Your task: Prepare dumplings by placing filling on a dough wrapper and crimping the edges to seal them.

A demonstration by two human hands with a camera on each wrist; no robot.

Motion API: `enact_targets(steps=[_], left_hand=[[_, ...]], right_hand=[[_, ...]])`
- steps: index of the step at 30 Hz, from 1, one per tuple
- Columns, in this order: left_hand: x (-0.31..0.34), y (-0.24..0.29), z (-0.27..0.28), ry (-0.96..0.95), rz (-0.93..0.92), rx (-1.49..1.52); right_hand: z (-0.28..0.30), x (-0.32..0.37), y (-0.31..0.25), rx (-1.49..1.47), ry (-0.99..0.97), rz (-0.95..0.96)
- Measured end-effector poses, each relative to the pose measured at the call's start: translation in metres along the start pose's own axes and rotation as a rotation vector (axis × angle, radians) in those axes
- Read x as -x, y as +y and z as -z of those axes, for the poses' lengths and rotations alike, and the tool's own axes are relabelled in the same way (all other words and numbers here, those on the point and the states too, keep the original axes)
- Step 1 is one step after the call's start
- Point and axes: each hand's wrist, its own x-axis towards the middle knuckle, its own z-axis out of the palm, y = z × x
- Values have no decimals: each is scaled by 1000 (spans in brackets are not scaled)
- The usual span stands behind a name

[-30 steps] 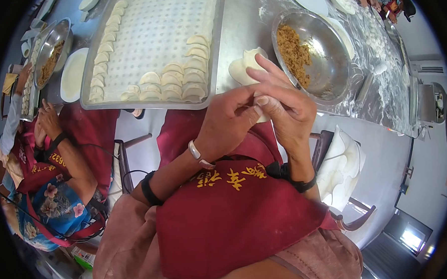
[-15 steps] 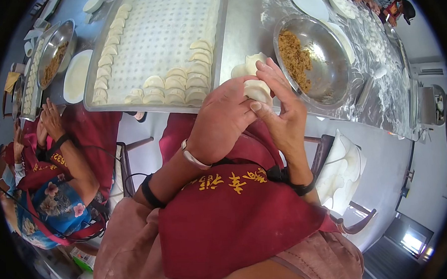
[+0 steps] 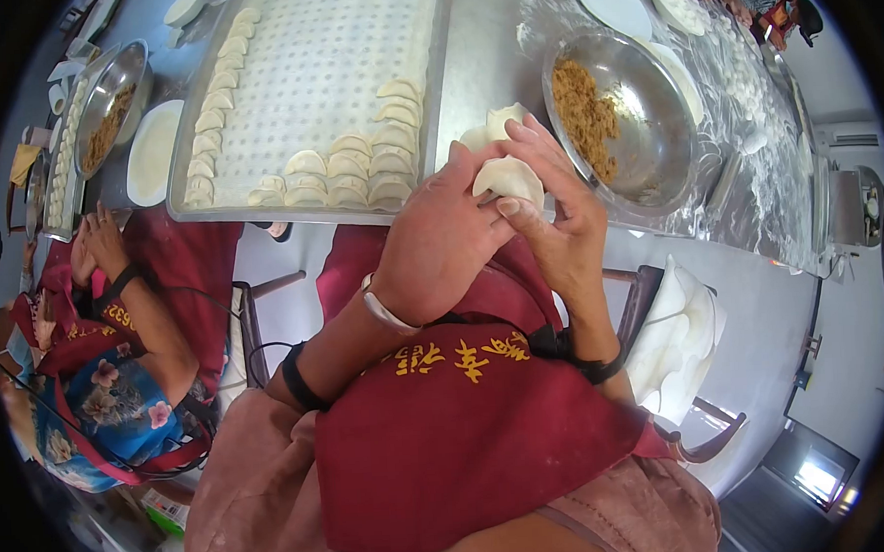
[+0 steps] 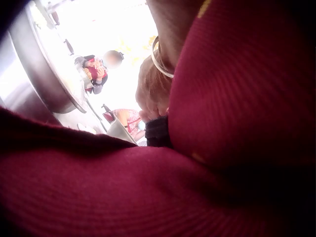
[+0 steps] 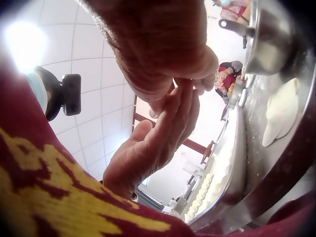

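In the head view a pale, half-moon dumpling [image 3: 510,180] is held up between both hands, near the table's front edge. My left hand [image 3: 440,239] grips its left side, fingers curled behind and below. My right hand [image 3: 564,211] has its thumb at the lower edge and its fingers curved round the right side. The right wrist view shows the fingers of both hands meeting, the dumpling hidden behind them. Just beyond the hands lie dough wrappers [image 5: 281,113] on the metal table. A steel bowl [image 3: 668,148] of brown filling [image 3: 583,117] stands right of them.
A large metal tray [image 3: 436,89] with rows of dumplings [image 3: 344,172] lies at the left. Floured dough pieces [image 3: 744,80] and a white plate [image 3: 613,7] are at the far right. Another person [image 3: 118,320] sits at the left.
The hands have parted slightly from their tight clasp, and the dumpling, earlier covered, now shows between them. Since half a second ago its curved edge has turned further into view.
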Motion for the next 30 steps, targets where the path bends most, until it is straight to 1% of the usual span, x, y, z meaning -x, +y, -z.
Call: enact_targets(steps=[2, 5, 8, 11, 14, 17, 20, 26, 29, 30], left_hand=[[-1, 1, 1, -5, 15, 60], [-2, -1, 2, -11, 18, 110], [-3, -2, 6, -25, 7, 149], [-6, -7, 8, 23, -1, 184], [-6, -7, 15, -37, 10, 243], [-5, -3, 5, -24, 31, 238], [-6, -1, 4, -13, 51, 229], [-7, -2, 2, 17, 21, 26], [-6, 5, 16, -39, 2, -45], [-5, 8, 25, -58, -29, -37]], right_hand=[[1, 0, 2, 54, -33, 4], [0, 2, 2, 85, 29, 14], [-2, 1, 6, 311, 45, 171], [-9, 3, 11, 399, 45, 192], [-6, 3, 10, 422, -6, 177], [-2, 4, 13, 201, 9, 68], [0, 4, 8, 102, 25, 16], [0, 3, 12, 142, 39, 7], [7, 6, 1, 158, 15, -46], [10, 7, 0, 161, 8, -29]])
